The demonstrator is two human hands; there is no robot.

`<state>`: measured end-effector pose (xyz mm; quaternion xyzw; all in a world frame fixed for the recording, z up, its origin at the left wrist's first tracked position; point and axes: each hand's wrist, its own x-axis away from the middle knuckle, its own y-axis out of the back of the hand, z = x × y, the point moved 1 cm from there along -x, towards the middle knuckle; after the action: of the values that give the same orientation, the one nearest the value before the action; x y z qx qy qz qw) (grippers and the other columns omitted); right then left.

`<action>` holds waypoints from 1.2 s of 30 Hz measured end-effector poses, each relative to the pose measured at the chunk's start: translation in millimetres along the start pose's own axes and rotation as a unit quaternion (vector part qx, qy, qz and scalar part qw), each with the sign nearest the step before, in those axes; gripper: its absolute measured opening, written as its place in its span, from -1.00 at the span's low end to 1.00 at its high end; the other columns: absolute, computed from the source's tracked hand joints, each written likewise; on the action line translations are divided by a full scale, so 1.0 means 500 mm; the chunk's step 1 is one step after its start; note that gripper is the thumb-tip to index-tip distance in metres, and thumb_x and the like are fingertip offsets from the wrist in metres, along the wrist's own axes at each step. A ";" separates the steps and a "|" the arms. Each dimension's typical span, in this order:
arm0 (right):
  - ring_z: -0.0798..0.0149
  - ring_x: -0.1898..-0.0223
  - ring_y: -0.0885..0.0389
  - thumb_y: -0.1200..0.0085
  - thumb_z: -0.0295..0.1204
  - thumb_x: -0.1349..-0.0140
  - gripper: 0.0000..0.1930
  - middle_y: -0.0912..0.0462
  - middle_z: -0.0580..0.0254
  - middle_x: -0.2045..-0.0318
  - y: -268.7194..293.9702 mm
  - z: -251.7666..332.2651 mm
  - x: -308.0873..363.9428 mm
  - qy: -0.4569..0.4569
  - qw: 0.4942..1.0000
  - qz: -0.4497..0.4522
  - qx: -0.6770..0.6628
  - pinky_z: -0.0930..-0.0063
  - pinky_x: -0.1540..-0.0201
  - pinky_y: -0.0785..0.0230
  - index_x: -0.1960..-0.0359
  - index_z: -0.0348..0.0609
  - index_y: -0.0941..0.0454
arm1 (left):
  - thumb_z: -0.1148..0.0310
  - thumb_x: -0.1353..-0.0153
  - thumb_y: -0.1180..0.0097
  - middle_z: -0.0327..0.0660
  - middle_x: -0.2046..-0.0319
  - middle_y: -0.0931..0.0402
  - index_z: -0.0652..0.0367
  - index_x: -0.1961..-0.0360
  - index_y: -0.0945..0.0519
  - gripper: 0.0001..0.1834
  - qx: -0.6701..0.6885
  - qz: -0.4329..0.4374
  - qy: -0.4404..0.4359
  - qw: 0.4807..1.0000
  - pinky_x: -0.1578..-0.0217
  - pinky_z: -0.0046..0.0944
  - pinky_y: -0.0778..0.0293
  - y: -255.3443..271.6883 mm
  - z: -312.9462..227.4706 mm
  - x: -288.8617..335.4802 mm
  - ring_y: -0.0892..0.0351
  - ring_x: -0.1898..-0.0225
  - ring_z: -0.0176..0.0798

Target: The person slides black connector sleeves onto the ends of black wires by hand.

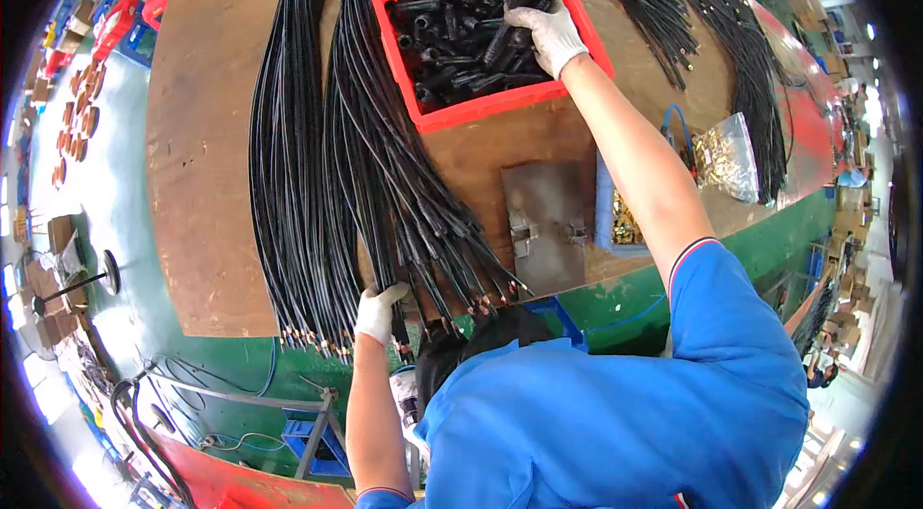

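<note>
My right hand (550,33), in a white glove, reaches into a red plastic bin (500,103) full of black tubular sleeves (447,24). Its fingers and thumb are closed on one of these sleeves among the pile. Near the front edge of the table, my left hand (377,313), gloved too, is closed around a black cable (389,254) close to its end. That cable belongs to a thick bundle of long black cables (288,144) with bare copper-coloured ends hanging over the edge. The palm side of both hands is hidden.
A metal plate (548,221) lies on the brown tabletop (197,173). Right of it are a blue tray (604,211) of brass-coloured fittings and a clear bag (728,158) of similar pieces. Another cable bundle (745,57) lies at the far right.
</note>
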<state>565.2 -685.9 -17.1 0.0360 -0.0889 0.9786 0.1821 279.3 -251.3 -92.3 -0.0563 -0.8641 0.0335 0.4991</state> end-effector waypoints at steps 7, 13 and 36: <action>0.35 0.13 -0.62 -0.40 -0.57 -0.03 -0.49 -0.61 0.28 0.15 -0.103 0.016 0.315 0.180 0.916 0.219 0.286 0.40 -0.03 -0.53 -0.06 -0.11 -0.52 | 0.05 -0.48 -0.13 -0.30 0.37 -0.63 0.11 0.12 -0.64 -0.67 0.130 0.099 0.046 0.985 0.35 -0.25 -0.55 -0.030 -0.032 0.050 -0.62 0.40 -0.29; -0.07 0.01 -0.71 -0.32 -0.53 0.04 -0.49 -0.64 0.08 0.00 -0.183 -0.066 0.514 0.158 0.811 0.388 0.409 0.15 -0.07 -0.62 -0.04 0.04 -0.61 | -0.09 -0.44 -0.19 -0.19 0.29 -0.68 0.14 0.06 -0.65 -0.54 0.254 0.147 0.058 0.954 0.37 -0.21 -0.61 -0.075 -0.069 0.071 -0.64 0.41 -0.26; 0.40 0.22 -0.61 -0.44 -0.58 -0.09 -0.60 -0.62 0.33 0.19 -0.149 -0.150 0.711 -0.253 0.964 0.076 0.012 0.43 0.14 -0.54 0.07 -0.07 -0.53 | 0.45 -0.31 -0.24 -0.08 0.08 -0.71 0.28 -0.19 -0.59 -0.58 0.227 0.134 -0.074 0.962 0.07 -0.12 -0.70 -0.096 -0.011 0.041 -0.74 0.15 -0.13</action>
<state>258.6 -479.0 -42.2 0.2780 -0.1226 0.9495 0.0786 270.9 -296.3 -66.3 -0.0540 -0.8527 0.2995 0.4245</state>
